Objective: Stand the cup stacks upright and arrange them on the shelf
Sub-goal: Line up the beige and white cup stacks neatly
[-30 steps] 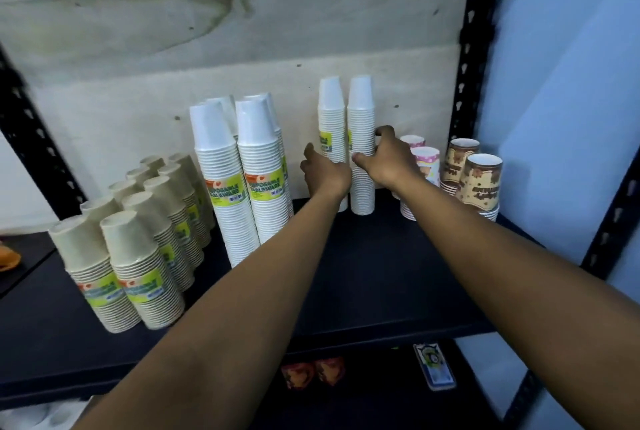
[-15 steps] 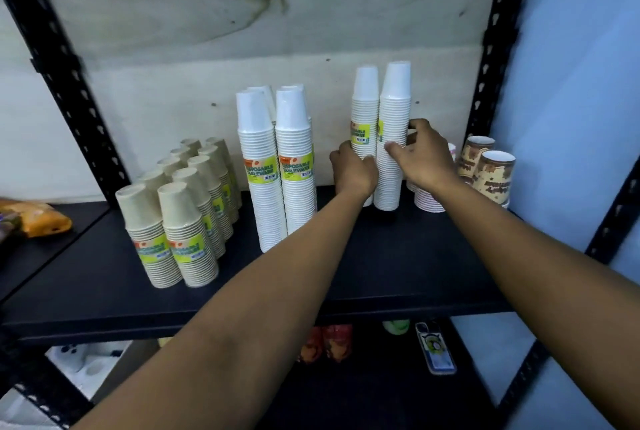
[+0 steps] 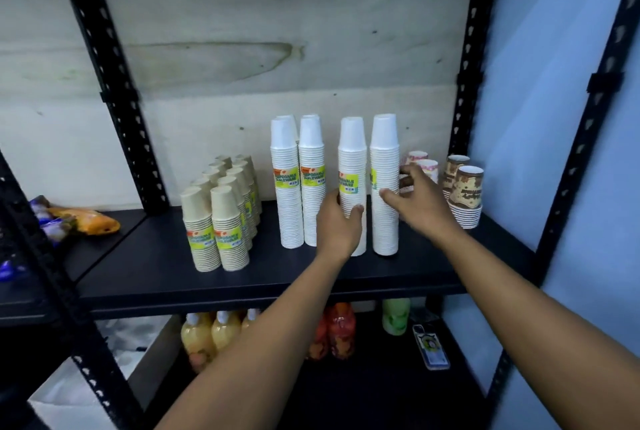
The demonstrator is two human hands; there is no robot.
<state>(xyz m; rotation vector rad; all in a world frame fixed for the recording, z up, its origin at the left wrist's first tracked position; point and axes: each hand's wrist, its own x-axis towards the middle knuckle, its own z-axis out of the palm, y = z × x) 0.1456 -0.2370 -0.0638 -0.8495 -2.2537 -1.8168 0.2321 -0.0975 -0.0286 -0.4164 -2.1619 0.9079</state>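
The two tall white stacks that stood pressed together a second ago are now parted: the left white stack (image 3: 352, 183) sits nearer the labelled pair of white stacks (image 3: 298, 180), with a clear gap to the right white stack (image 3: 385, 183). The left hand (image 3: 341, 225) has wrapped around the left stack. The right hand (image 3: 415, 201) has loosened, fingers spread beside the right stack, uncovering the pink-rimmed cups (image 3: 420, 166) behind it.

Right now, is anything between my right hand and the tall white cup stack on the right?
Nothing visible. The right hand is open beside that white stack, fingertips at its side. The pink cups sit behind the hand, not between. The left hand grips the neighbouring stack.
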